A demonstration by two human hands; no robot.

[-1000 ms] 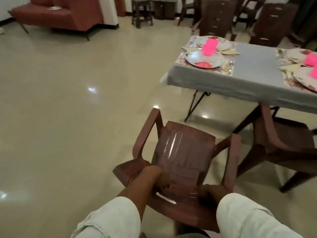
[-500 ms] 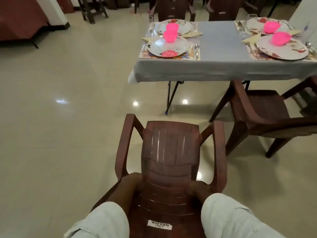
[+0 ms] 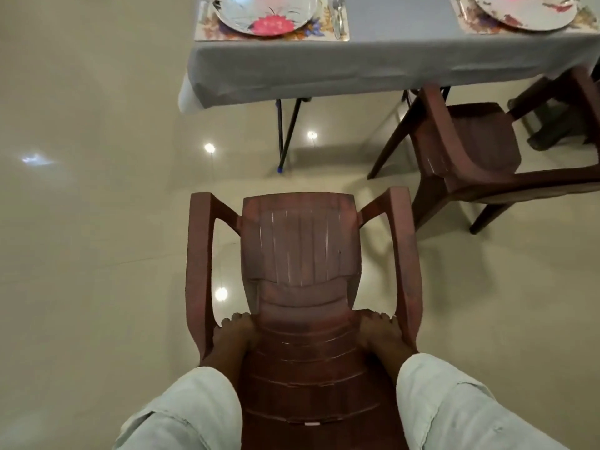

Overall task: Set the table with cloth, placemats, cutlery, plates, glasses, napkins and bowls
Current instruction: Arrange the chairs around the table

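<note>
A glossy cream floor (image 3: 97,254) lies under the grey cloth (image 3: 324,66) draped over the tabletop. Near its edge, flowered plates (image 3: 259,14) rest on placemats (image 3: 328,34). The left hand (image 3: 232,336) and right hand (image 3: 383,336) each grip a side of a brown chair (image 3: 300,254); another chair (image 3: 480,151) stands at the right.

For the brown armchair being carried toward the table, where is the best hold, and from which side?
Probably the two side edges of the backrest, taken from behind, as now: the left hand and right hand each grip one edge of the armchair. Its seat faces the table, so the symmetric grip should steer it straight.
</note>
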